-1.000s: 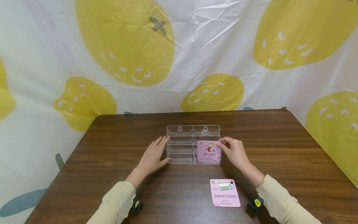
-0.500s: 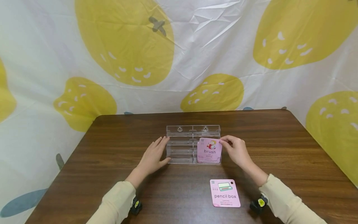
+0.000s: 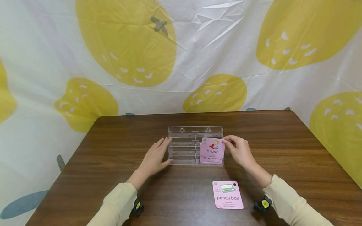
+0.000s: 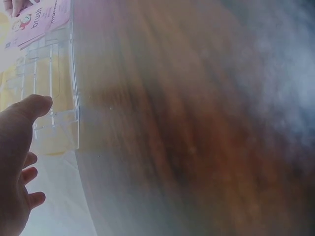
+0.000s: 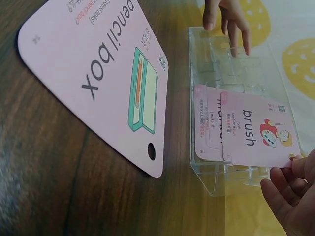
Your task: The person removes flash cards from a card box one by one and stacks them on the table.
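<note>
A clear plastic card rack (image 3: 182,153) with two columns of pockets stands on the table. My right hand (image 3: 238,152) pinches the upper right corner of a pink "brush" card (image 3: 212,147) between thumb and fingers. That card is tilted slightly and overlaps another pink card (image 5: 209,125) in the rack's lower right pocket, partly covering its word. At the rack's left side rests my left hand (image 3: 154,158), fingers straight and thumb near the lower corner; the left wrist view shows the thumb (image 4: 37,105) against the clear plastic.
A pink "pencil box" card (image 3: 227,201) lies face up on the brown wooden table (image 3: 175,194), in front of the rack and to its right. Behind the table hangs a white cloth (image 3: 186,56) with yellow fruit prints.
My right hand has drawn the "brush" card upward and slightly right, tilting it and uncovering the lower part of the card behind. The left hand and the "pencil box" card have stayed put.
</note>
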`<state>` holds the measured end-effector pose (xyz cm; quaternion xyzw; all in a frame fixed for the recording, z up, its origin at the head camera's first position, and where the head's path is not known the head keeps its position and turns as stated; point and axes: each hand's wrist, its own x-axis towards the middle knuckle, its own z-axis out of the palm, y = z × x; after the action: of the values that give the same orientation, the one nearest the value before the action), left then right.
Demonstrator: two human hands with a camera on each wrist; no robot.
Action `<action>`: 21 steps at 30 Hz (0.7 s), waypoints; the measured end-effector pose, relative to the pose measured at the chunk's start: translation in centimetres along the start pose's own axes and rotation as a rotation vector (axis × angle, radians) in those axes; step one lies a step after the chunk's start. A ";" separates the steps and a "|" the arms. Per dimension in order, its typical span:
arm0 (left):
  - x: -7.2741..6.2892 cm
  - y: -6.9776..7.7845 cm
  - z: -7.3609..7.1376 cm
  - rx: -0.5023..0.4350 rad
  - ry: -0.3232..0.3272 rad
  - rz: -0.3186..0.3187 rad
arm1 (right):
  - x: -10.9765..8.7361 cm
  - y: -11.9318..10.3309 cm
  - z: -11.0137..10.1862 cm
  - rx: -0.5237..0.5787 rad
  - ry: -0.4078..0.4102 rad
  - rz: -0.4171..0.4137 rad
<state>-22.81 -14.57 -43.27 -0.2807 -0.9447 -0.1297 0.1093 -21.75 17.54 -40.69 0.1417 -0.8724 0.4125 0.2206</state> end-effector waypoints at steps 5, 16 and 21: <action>0.0 0.0 0.0 0.001 0.011 0.008 | 0.0 0.1 0.0 -0.002 -0.003 -0.002; -0.1 -0.1 0.1 0.000 0.010 -0.002 | 0.1 -0.1 0.0 0.038 0.028 -0.017; 0.0 -0.1 0.1 0.005 0.010 0.003 | 0.2 -0.1 -0.2 0.023 0.004 -0.002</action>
<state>-22.85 -14.60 -43.40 -0.2813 -0.9440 -0.1286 0.1151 -21.85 17.60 -40.36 0.1445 -0.8671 0.4224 0.2211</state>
